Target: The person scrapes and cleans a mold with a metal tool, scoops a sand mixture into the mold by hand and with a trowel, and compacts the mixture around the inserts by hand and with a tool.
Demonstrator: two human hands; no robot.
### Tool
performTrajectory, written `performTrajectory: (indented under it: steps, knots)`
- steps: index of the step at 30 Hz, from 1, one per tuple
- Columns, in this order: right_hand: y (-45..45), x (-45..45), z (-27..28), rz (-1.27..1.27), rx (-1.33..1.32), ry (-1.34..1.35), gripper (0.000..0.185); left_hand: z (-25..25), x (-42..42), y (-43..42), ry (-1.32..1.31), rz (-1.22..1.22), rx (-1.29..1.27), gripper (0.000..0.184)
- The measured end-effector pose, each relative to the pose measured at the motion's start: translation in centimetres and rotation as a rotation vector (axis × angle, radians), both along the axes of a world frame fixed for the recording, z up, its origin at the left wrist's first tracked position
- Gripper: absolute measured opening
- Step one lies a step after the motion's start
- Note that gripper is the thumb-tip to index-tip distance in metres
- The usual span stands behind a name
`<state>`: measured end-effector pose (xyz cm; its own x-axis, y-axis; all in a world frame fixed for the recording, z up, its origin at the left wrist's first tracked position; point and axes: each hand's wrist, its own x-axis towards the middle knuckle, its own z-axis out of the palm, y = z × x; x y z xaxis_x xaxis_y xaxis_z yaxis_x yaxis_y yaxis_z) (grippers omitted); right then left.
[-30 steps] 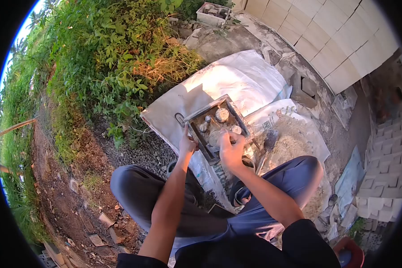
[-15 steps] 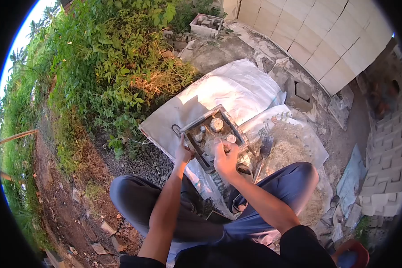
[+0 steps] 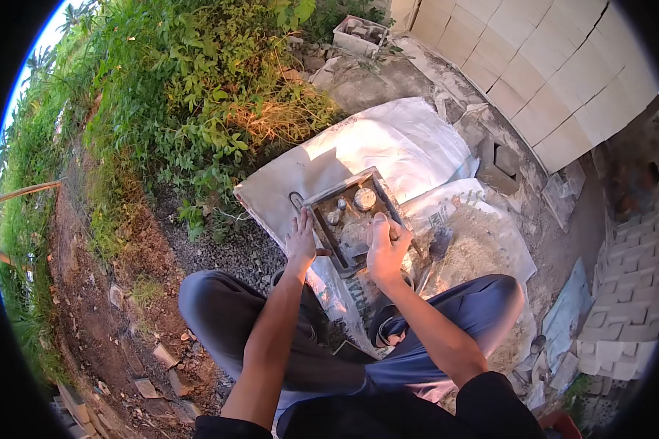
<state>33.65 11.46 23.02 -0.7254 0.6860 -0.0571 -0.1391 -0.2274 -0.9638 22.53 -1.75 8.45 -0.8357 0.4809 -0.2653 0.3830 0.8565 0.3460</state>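
A square mould frame lies on white sacking between my knees, with a round pale disc and smaller round pieces inside it. My left hand lies against the frame's left side, fingers spread. Over the frame's near right part, my right hand is closed, its fingers curled; what it holds, if anything, is too small to make out. A metal loop sticks out at the frame's left corner.
White sacks lie under and behind the frame. A sand pile and a dark trowel blade are to the right. Behind stand a hollow block, a white crate and a tiled wall. Plants grow at the left.
My left hand has gone from pointing with a finger to lying spread along the frame's side. My right hand has stayed closed and shifted slightly to the right over the frame.
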Motion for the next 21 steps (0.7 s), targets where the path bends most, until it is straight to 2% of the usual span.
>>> performTrajectory:
  steps: [1,2,5,6,9,10,11,13,15,17,18,19,21]
  knots:
    - [0.0,0.2,-0.5,0.023,-0.011,0.061,0.041,0.0,0.4,-0.2,-0.012,0.004,-0.005,0.129]
    - [-0.3,-0.5,-4.0,-0.100,0.110,-0.005,0.041,0.2,0.6,-0.2,-0.034,0.016,-0.008,0.128]
    - [0.0,-0.7,-0.9,0.026,0.015,0.028,0.041,0.3,0.0,0.4,-0.042,0.027,-0.001,0.129]
    - [-0.3,-0.3,2.1,0.040,-0.083,0.056,0.043,0.0,0.0,0.4,-0.046,0.033,0.003,0.130]
    - [-0.2,-0.2,-1.0,0.049,0.016,0.069,0.044,-1.2,0.4,-0.4,-0.026,0.034,0.029,0.133]
    - [-0.5,-0.5,-1.8,0.055,0.142,0.011,0.042,-1.4,0.4,-0.5,-0.036,0.034,0.084,0.132]
    - [-0.4,-0.7,-2.3,0.059,0.153,0.020,0.042,-1.4,0.0,-0.3,-0.037,0.034,0.146,0.132]
    - [-1.0,-1.4,-1.5,0.020,0.111,-0.066,0.044,-0.9,0.0,-0.1,-0.037,0.025,0.106,0.132]
    - [-1.4,-1.5,-0.5,-0.059,0.153,-0.029,0.043,-1.0,-0.2,0.2,-0.056,0.039,0.061,0.132]
    - [-1.0,-0.9,0.4,0.019,0.020,0.092,0.042,-1.6,0.3,-0.5,-0.062,0.028,0.103,0.132]
    - [-1.2,-1.0,-1.0,0.006,0.128,-0.024,0.043,-1.5,0.1,-0.4,-0.043,0.019,0.157,0.132]
    - [-1.1,-1.0,-1.2,0.007,0.136,-0.016,0.043,-0.8,0.1,-0.1,-0.036,0.019,0.165,0.132]
    - [-1.2,-1.2,-1.6,0.107,0.152,-0.041,0.041,0.1,0.2,0.0,-0.058,0.027,0.030,0.128]
